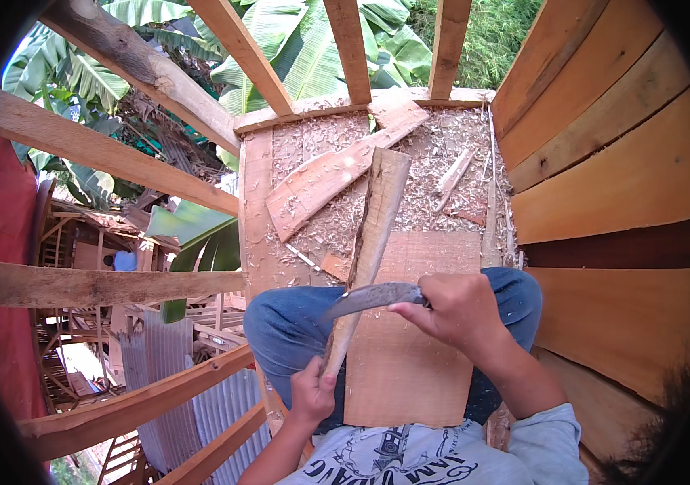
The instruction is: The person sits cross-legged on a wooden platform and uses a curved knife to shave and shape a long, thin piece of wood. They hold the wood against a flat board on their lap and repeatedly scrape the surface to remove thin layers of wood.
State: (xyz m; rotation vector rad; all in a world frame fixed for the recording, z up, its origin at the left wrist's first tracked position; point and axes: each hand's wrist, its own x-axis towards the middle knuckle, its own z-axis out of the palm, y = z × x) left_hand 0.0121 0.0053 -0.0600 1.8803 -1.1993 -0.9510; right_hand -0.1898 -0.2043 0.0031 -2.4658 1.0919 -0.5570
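Observation:
My left hand (313, 392) is closed round the near end of a long, narrow piece of wood (377, 214), which slants up and away between my knees. In my right hand (456, 314) is a knife (373, 299) with a broad, curved grey blade, pointing left. The blade crosses over the lower part of the wood; whether it bites in I cannot tell. Most of the knife's handle is hidden in my fist. Beneath both lies a flat, reddish-brown board (414, 356) across my lap, between my bent legs in blue jeans.
Wood shavings (442, 202) cover the floor beyond my knees. A wide offcut plank (337, 178) and a small split piece (456, 174) lie there. Slatted railing bars (111, 284) stand left and ahead; a plank wall (612, 190) is on the right. Corrugated metal sheets (159, 364) show below left.

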